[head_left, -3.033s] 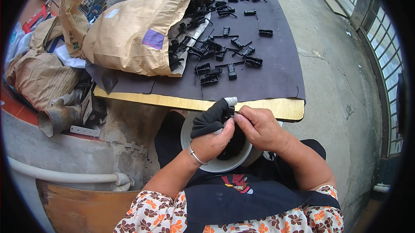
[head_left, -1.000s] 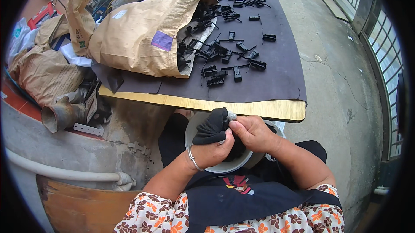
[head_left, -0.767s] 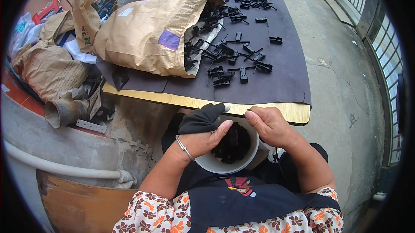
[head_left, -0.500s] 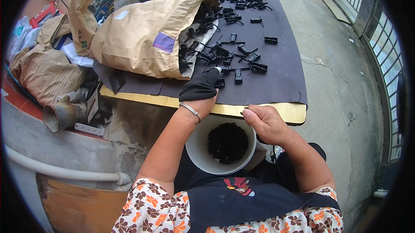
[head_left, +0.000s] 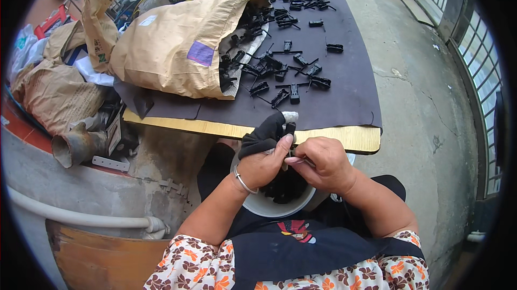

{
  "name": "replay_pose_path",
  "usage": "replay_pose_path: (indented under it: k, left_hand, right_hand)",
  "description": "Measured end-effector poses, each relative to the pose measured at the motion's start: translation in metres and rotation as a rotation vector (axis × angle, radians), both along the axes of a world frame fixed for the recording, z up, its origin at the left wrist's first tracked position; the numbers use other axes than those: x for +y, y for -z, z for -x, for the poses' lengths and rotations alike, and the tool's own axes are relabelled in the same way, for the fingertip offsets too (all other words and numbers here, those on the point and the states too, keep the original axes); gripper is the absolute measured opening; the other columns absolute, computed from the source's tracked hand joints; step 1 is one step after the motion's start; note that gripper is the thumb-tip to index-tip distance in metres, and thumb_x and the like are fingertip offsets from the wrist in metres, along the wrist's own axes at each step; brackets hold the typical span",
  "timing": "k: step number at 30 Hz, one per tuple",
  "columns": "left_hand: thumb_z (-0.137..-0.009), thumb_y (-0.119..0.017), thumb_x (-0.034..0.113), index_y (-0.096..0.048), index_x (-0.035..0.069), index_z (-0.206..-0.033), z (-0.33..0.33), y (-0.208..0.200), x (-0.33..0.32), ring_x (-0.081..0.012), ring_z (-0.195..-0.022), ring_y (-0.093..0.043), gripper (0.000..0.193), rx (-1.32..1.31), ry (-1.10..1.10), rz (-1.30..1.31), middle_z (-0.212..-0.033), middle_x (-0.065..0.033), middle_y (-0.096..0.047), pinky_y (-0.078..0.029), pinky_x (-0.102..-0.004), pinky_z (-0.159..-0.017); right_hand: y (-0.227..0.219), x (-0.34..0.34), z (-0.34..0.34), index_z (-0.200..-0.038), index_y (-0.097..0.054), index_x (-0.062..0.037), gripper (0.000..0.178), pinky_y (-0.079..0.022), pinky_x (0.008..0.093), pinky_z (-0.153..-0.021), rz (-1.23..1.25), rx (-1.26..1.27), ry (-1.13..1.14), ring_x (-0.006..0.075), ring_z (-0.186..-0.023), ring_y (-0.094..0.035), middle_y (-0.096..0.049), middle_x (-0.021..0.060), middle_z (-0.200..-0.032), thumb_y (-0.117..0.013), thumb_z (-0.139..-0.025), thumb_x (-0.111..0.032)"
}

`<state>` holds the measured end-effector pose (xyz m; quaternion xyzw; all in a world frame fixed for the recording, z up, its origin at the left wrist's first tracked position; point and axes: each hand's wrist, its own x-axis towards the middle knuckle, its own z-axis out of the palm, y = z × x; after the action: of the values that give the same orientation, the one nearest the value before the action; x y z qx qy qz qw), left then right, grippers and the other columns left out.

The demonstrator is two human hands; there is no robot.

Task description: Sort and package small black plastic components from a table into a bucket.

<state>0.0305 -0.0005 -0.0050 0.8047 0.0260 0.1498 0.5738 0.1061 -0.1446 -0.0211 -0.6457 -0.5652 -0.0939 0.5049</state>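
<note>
Head view: left hand (head_left: pixel 261 163) grip closed on black piece (head_left: pixel 290 128); right hand (head_left: pixel 328 165) fingers pinched at its near end, contents hidden. Piece appears against worktop's (head_left: pixel 344 137) near edge, long axis roughly fore-aft, far end toward worktop.

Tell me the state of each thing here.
Left hand: partly gloved, gripping a black piece.
Right hand: fingers curled in, close to that piece.
Paper sack: on its side, mouth open.
Bucket: open, dark contents inside.
Table: dark cover on, front edge bare.
Loose black pieces: scattered over the cover.
</note>
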Motion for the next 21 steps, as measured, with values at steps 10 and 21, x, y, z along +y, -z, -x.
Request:
replay_pose_path:
  k: [10,21]
  left_hand:
    - [-0.087,-0.054,0.006,-0.048,-0.004,-0.119,0.013,-0.007,-0.013,-0.0126,-0.089,-0.058,0.034,0.069,0.100,0.130,-0.104,-0.0089,-0.061,-0.046,-0.0254,-0.079]
    - [-0.082,-0.055,0.005,-0.053,-0.004,-0.112,0.007,-0.001,-0.017,-0.0261,-0.093,-0.060,0.032,-0.155,0.006,-0.334,-0.103,-0.0170,-0.061,-0.046,-0.0323,-0.083]
  right_hand:
    - [-0.013,-0.007,-0.005,-0.076,-0.051,-0.0014,0.016,-0.034,0.0203,-0.051,0.072,0.834,-0.033,0.0043,-0.058,-0.040,-0.046,-0.0004,-0.062,-0.060,-0.086,-0.011]
    - [-0.013,-0.012,-0.009,-0.076,-0.052,0.0007,0.021,-0.042,0.0378,-0.054,0.299,0.442,0.020,0.0364,-0.059,-0.052,-0.053,0.0186,-0.063,-0.052,-0.089,-0.016]
